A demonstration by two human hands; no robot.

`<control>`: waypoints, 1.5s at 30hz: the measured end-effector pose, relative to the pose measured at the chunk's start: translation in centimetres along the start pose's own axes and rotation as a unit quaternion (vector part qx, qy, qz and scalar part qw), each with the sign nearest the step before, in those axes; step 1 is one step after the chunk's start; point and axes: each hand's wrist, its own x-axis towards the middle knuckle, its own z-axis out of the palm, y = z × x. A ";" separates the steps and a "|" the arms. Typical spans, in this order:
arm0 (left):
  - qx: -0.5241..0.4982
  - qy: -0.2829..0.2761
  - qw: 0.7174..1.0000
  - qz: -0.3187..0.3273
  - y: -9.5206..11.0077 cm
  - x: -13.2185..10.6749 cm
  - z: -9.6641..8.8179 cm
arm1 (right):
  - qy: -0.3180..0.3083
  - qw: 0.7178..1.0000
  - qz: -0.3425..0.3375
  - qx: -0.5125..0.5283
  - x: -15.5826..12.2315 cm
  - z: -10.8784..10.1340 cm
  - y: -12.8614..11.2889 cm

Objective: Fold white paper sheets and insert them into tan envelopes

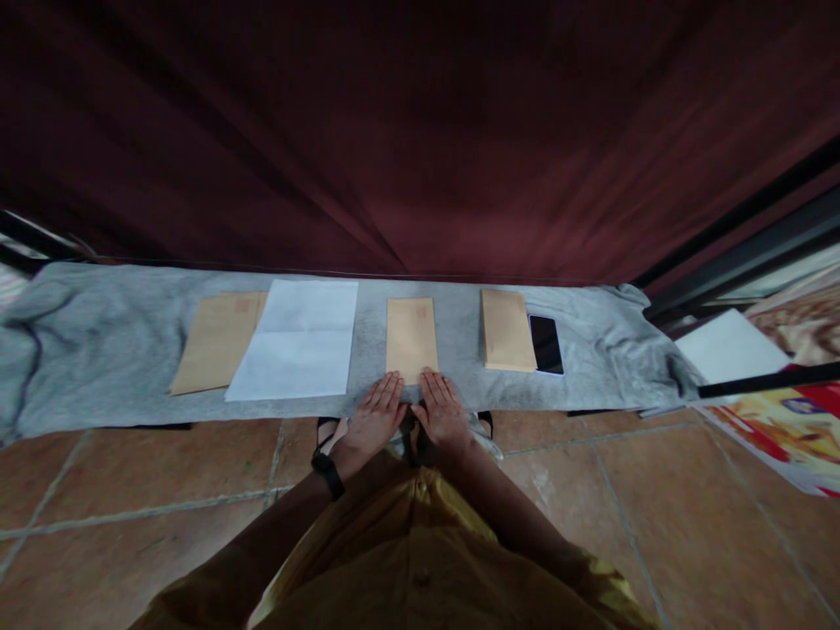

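My left hand (pixel 375 413) and my right hand (pixel 443 409) lie flat side by side on the near edge of a grey cloth (pixel 105 350), fingers stretched out, holding nothing. Their fingertips touch the near end of a tan envelope (pixel 411 337) lying lengthwise in the middle of the cloth. A black band sits on my left wrist. To the left lies a white sheet of paper (pixel 298 341), overlapping a larger tan envelope (pixel 215 341). To the right lies another tan envelope (pixel 505 329) with a black phone (pixel 546 343) beside it.
A dark red curtain (pixel 420 131) hangs behind the cloth. The floor (pixel 131 490) is brown tile. Black metal bars (pixel 741 236) and a white sheet (pixel 728 346) stand at the right, with a colourful printed sheet (pixel 780 429) below them. My feet in sandals show under my hands.
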 end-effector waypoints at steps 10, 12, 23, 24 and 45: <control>-0.013 0.009 1.000 -0.017 0.0 -0.3 -0.4 | 0.013 1.000 0.018 0.002 -0.8 -0.7 1.4; -0.006 0.008 1.000 -0.018 0.0 -0.3 -0.3 | 0.012 1.000 0.026 0.006 -0.8 -0.9 1.5; 0.022 -0.025 0.999 -0.014 -0.2 -0.5 -0.1 | 0.001 0.998 -0.039 0.047 4.3 -0.2 -3.2; 0.024 -0.028 0.999 -0.013 -0.2 -0.6 0.0 | -0.001 0.998 -0.041 0.047 4.6 0.1 -3.5; 0.007 -0.004 1.000 -0.018 0.0 -0.5 -0.4 | 0.014 1.000 0.024 0.010 4.3 1.1 -0.4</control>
